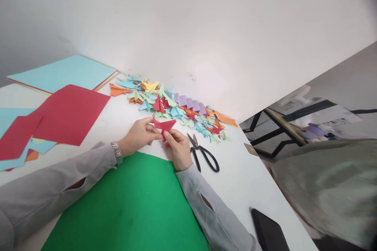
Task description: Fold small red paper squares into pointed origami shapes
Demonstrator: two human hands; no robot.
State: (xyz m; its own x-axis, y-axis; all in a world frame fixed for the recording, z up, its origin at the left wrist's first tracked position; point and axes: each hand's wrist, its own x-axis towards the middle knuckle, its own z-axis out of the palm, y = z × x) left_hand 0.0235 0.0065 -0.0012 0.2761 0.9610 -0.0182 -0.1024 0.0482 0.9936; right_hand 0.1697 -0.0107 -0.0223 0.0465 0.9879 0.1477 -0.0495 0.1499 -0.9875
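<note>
Red folded paper: between both hands, above the counter, just nearer than the pile of folded papers.
Left hand: fingertips close together, pinching the paper's left side.
Right hand: thumb pressed on its lower part, fingers behind.
Crease risk: too hard a pinch or uneven pull might bend or tear the thin points.
Scissors risk: a sideways swing of the right hand could knock the scissors just beside it.
Points: one tip rightward, slightly away; another up-left.
Long axis: roughly left to right; nose end unclear.
</note>
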